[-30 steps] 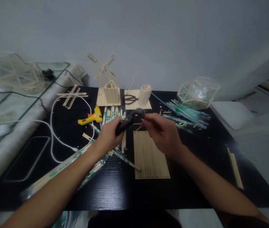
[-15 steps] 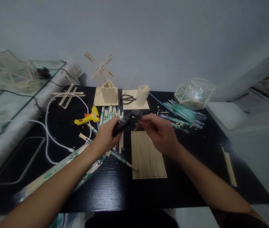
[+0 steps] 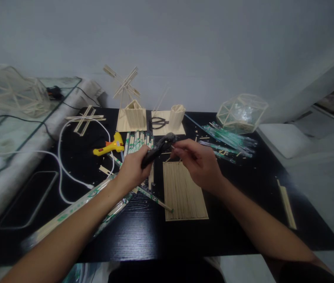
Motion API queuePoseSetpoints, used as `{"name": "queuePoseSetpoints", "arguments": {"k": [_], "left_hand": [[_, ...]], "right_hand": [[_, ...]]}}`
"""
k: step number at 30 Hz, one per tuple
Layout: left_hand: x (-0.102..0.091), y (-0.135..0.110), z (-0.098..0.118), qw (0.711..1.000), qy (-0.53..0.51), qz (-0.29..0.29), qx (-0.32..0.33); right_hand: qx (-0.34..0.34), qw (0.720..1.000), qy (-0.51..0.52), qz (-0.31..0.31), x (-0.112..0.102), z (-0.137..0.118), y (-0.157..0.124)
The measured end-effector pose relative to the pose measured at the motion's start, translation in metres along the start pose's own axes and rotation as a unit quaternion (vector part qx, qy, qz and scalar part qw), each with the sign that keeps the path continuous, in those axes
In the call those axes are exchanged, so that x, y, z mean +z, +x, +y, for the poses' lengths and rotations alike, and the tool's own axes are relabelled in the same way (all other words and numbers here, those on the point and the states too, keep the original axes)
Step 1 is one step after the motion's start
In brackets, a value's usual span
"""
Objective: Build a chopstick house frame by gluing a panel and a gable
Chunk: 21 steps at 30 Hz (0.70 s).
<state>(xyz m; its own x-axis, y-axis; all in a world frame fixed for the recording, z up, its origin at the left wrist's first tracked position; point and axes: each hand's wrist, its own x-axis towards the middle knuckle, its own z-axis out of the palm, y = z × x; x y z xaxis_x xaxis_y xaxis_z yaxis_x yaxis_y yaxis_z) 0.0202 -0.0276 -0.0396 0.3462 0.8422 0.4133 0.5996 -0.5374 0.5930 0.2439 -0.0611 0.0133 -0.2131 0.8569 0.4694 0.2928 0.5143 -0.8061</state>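
Note:
My left hand (image 3: pixel 133 169) is closed around the handle of a black cutting tool (image 3: pixel 159 146), whose head points up and to the right. My right hand (image 3: pixel 198 163) is pinched at the tool's head, holding a thin stick that I can barely make out. Both hands hover over a flat panel of wooden sticks (image 3: pixel 184 191) lying on the black table (image 3: pixel 237 220). Wrapped chopsticks (image 3: pixel 139 140) lie just behind my left hand.
A yellow glue gun (image 3: pixel 110 145) with a white cable (image 3: pixel 63 173) lies at the left. Small stick models (image 3: pixel 132 114), scissors (image 3: pixel 158 123) and a wireframe polyhedron (image 3: pixel 241 112) stand at the back. Green wrappers (image 3: pixel 228 139) lie right. A glass tabletop (image 3: pixel 13 125) adjoins left.
Both hands stay together at the tool's head, with only small shifts. The view has drifted slightly.

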Motion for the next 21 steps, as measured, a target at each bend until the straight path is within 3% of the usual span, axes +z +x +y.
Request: {"name": "queuePoseSetpoints", "arguments": {"k": [12, 21], "left_hand": [[-0.0002, -0.0023, -0.0068, 0.998, 0.026, 0.022, 0.050], [0.0007, -0.0018, -0.0090, 0.999, 0.021, 0.007, 0.030]], "right_hand": [[-0.002, 0.999, 0.003, -0.032, -0.0012, 0.0003, 0.0004], [0.025, 0.998, 0.033, -0.046, -0.0025, -0.0021, 0.0025]]}}
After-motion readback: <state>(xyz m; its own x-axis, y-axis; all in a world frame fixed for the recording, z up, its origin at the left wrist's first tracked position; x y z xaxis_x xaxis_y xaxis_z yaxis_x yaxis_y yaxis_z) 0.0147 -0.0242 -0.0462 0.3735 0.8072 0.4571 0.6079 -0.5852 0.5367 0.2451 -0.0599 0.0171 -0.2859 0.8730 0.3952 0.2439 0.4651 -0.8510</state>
